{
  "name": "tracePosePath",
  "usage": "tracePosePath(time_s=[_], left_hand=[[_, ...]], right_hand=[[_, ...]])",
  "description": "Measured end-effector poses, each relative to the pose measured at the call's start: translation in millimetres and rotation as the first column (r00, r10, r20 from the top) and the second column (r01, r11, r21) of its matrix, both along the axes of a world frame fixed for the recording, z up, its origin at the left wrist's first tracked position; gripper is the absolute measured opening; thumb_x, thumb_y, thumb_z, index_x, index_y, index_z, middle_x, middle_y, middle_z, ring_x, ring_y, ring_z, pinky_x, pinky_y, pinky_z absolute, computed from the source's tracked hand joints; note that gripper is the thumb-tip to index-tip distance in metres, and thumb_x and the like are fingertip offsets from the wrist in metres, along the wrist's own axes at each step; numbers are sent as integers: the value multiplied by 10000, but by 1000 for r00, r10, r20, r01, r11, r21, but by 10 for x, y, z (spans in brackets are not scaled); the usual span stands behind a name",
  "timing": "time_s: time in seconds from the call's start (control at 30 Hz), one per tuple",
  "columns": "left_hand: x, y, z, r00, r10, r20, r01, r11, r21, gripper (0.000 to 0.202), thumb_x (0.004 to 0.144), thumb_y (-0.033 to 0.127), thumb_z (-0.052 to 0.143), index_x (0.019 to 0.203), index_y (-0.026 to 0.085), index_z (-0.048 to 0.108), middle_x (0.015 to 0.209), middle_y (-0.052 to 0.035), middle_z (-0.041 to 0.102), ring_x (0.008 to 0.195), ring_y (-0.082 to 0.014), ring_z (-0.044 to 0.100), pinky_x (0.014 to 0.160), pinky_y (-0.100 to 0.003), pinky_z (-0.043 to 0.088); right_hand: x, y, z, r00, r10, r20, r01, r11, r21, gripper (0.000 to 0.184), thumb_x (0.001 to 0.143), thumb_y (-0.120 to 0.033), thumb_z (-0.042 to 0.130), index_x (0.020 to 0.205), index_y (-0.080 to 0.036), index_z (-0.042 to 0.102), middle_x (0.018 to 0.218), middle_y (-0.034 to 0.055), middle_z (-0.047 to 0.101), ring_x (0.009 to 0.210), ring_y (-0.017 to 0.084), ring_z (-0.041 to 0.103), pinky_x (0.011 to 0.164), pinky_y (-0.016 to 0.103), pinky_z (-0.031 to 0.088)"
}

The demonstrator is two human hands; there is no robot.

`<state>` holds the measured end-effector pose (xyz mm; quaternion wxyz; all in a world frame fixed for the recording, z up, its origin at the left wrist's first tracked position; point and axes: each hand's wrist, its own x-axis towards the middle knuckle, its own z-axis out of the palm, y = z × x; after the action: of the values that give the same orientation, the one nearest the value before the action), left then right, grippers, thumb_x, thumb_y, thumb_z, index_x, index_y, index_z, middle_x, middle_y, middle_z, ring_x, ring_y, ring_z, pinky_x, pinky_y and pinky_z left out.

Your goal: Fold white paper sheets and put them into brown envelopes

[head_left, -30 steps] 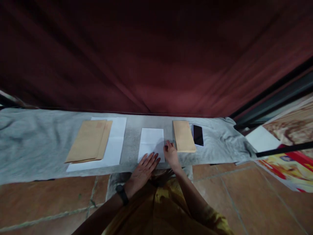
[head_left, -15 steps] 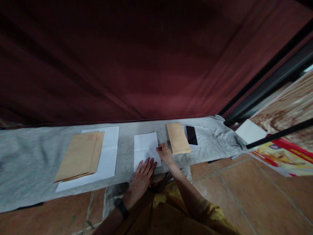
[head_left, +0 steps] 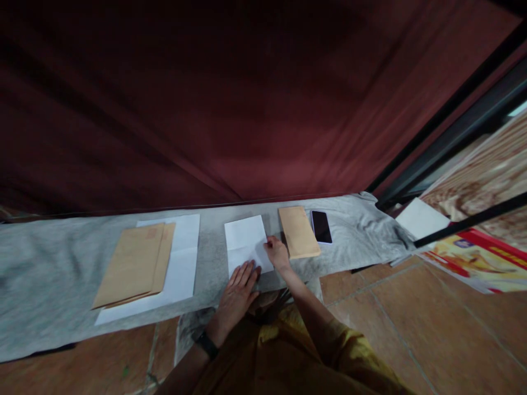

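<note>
A folded sheet of white paper (head_left: 245, 241), with a faint crease across it, lies in front of me on the grey cloth. My left hand (head_left: 239, 293) is spread flat over its near edge, fingers stretched out. At the paper's right edge, my right hand (head_left: 277, 255) is closed, the fingertips pinched on that edge. Just right of this hand rests a brown envelope (head_left: 300, 233). On the left, several brown envelopes (head_left: 132, 266) are stacked over larger white paper (head_left: 185, 263).
A phone (head_left: 321, 227) lies beyond the single envelope on the right. The grey cloth (head_left: 362, 236) covers a long narrow surface against a dark red curtain (head_left: 247, 137). Dark metal bars (head_left: 473, 219), a white sheet (head_left: 422, 219) and a colourful printed box (head_left: 481, 260) are at far right.
The folded paper has slid slightly away from me and turned a little. My left hand has moved toward its near edge. My right hand stays at the right edge.
</note>
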<state>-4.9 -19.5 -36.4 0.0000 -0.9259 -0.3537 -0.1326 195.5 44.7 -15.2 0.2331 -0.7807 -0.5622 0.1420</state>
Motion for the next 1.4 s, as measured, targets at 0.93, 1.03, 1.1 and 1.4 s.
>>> tracePosePath(time_s=[0.93, 1.03, 1.1, 1.4], left_hand=[[20, 442, -35, 930, 361, 61, -358, 932, -55, 683, 1029, 492, 303, 1570, 74, 334, 1592, -199, 409, 1509, -307, 346, 1221, -530, 298], [-57, 374, -14, 914, 400, 67, -397, 917, -45, 681, 1031, 490, 297, 1551, 56, 367, 1580, -209, 423, 1493, -318, 374, 1215, -532, 306], [-122, 338, -20, 904, 419, 83, -418, 908, -33, 676, 1033, 486, 295, 1540, 47, 383, 1567, -218, 441, 1483, -329, 390, 1205, -541, 319], [-169, 178, 61, 925, 346, 156, -338, 938, -75, 574, 1044, 352, 328, 1569, 119, 343, 1632, -153, 366, 1533, -274, 298, 1228, -489, 325]], right_hand=[[-117, -689, -238, 897, 325, 299, -375, 919, 125, 464, 1045, -291, 453, 1491, -179, 514, 1571, 73, 468, 1435, 240, 463, 1237, 442, 299], [-118, -688, -235, 894, 322, 310, -375, 919, 125, 465, 1044, -286, 454, 1494, -184, 511, 1569, 69, 472, 1432, 238, 466, 1236, 436, 300], [-114, -687, -238, 892, 325, 314, -378, 917, 127, 468, 1042, -285, 453, 1498, -188, 506, 1567, 69, 476, 1433, 236, 465, 1234, 434, 304], [-111, -693, -277, 894, 322, 311, -379, 914, 143, 478, 1040, -293, 445, 1503, -189, 497, 1568, 71, 476, 1438, 236, 456, 1231, 442, 304]])
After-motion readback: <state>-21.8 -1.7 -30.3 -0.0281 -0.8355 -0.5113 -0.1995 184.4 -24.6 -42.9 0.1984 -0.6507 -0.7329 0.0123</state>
